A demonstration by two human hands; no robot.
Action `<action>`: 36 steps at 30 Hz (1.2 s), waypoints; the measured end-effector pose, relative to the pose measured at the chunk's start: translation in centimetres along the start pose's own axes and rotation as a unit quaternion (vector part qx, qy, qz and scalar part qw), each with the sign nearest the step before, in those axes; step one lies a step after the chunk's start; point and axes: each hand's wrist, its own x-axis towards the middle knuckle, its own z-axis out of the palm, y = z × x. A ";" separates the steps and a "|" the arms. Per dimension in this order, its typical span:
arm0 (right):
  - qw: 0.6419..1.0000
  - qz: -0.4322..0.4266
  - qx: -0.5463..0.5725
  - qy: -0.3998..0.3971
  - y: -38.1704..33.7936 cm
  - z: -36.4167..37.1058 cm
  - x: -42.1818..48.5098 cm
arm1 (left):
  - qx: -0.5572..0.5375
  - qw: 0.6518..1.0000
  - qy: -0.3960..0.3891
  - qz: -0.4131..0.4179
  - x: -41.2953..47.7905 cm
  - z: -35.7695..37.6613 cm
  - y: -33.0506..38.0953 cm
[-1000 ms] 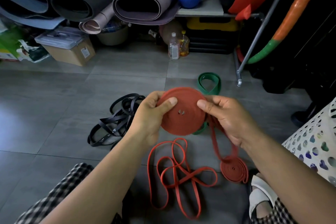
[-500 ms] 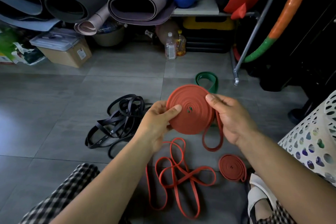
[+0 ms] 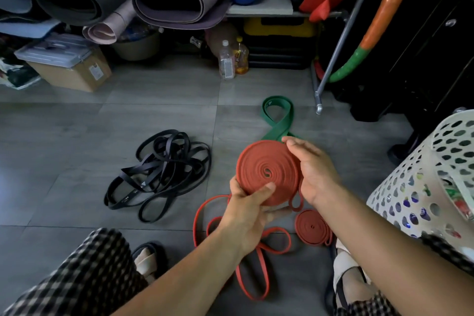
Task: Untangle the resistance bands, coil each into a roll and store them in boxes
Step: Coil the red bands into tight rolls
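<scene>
the left hand point(image 3: 246, 202) pinches the red coil point(image 3: 266, 172), thumb on its face, likely to hold the wraps tight; the right hand point(image 3: 313, 172) presses open-fingered against that coil's rim.

On the grey tiled floor point(image 3: 77, 149) we see tangled black bands point(image 3: 159, 174) at left, a green band point(image 3: 278, 120) farther right, a loose red band point(image 3: 256, 264) and small red coil point(image 3: 311, 228) near us, and bottles point(image 3: 227, 59) and a cardboard box point(image 3: 74, 74) far back.
</scene>
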 end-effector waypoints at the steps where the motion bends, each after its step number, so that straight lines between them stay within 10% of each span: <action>1: 1.000 0.005 0.019 0.003 0.1 -0.3 0.0 | -0.005 1.000 0.002 -0.011 -0.1 0.0 -0.6; 9: 0.991 0.056 0.099 0.072 1.5 -1.3 3.7 | -0.006 0.999 0.045 0.011 4.2 0.8 -1.8; 16: 0.987 0.040 -0.074 0.139 10.4 -5.9 10.4 | 0.097 0.994 0.044 -0.010 13.5 -2.1 -6.1; 23: 0.934 0.127 -0.333 0.029 21.3 -11.7 16.2 | 0.237 0.963 0.119 -0.036 24.3 -9.8 -13.0; 36: 0.868 0.142 -0.475 0.013 27.1 -17.6 18.6 | 0.425 0.895 0.080 -0.106 29.2 -11.4 -20.4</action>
